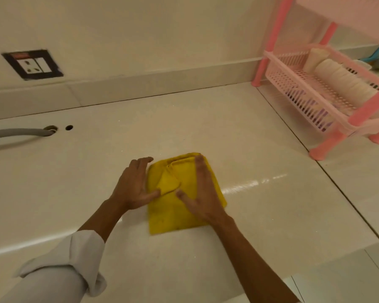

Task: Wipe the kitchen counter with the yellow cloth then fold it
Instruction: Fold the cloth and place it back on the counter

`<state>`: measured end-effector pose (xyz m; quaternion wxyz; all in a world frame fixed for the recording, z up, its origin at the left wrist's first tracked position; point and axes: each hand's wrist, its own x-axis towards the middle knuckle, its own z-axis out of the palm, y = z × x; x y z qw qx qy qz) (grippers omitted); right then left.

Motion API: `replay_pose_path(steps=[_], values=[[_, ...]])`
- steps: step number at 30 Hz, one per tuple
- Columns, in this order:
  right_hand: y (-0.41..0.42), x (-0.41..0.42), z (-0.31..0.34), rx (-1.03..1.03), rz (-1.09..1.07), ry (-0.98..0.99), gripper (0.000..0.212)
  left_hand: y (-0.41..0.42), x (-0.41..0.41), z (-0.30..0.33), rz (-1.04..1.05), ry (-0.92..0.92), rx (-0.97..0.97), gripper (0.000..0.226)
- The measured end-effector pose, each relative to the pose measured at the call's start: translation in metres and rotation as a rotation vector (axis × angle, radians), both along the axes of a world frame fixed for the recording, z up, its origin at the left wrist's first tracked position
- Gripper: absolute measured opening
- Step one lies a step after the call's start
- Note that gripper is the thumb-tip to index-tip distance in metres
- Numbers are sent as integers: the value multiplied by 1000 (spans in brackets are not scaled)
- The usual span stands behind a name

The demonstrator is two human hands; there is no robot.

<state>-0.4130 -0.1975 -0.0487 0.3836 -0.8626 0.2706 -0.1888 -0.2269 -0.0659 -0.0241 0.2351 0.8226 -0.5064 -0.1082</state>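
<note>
The yellow cloth [173, 217] lies folded into a rough rectangle on the cream kitchen counter [74, 182], near the middle of the view. My left hand [132, 185] rests flat along its left edge, thumb pressing a raised fold near the cloth's centre. My right hand [202, 191] lies flat on top of the right half, fingers stretched toward the far edge, thumb pointing inward. Both hands press on the cloth with fingers extended; neither closes around it.
A pink plastic rack [319, 92] holding stacked pale cups stands at the back right. A grey hose [18, 133] enters a hole in the counter at the left, beside a second small hole [69, 127]. A wall socket [33, 64] sits on the tiled wall.
</note>
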Motion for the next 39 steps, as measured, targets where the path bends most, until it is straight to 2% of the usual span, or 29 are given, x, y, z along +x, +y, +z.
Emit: replay_pose_path(steps=[2,4,6,8,11,15,18,20,22,24,25,27,28,32,39], values=[[-12,-23,4,10,-144,-108,79,4,-2,-6,-90,-132,28,105],[-21,-33,6,-80,-215,-80,58,5,-7,-13,-105,-224,27,105],[-24,-30,7,-203,-171,35,43,3,-12,-17,-93,-263,-11,89],[-25,-24,6,-247,-114,157,37,0,-13,-18,-92,-299,-57,63],[-27,-18,5,-212,-137,231,43,-7,-12,-19,26,-264,-128,38],[-33,-12,4,-144,-171,294,63,-13,-13,-16,510,-34,-224,24],[-47,-3,8,-96,-170,297,65,-17,-16,-13,715,57,-234,23],[-57,5,13,-48,-180,298,65,-20,-18,-9,746,114,-170,34],[-66,13,18,-10,-187,334,65,-23,-19,-7,741,197,-49,58],[-72,19,22,10,-171,365,55,-28,-20,-7,705,264,53,68],[-73,22,23,6,-155,371,47,-31,-21,-6,682,284,70,60],[-75,25,24,-34,-122,396,34,-33,-23,-4,665,324,16,28],[-74,26,24,-76,-110,412,30,-33,-24,-3,663,342,-21,21],[-63,34,23,-230,-100,377,28,-26,-26,0,643,294,-158,34],[-47,70,34,-102,-122,31,22,-2,5,12,664,210,-413,14]])
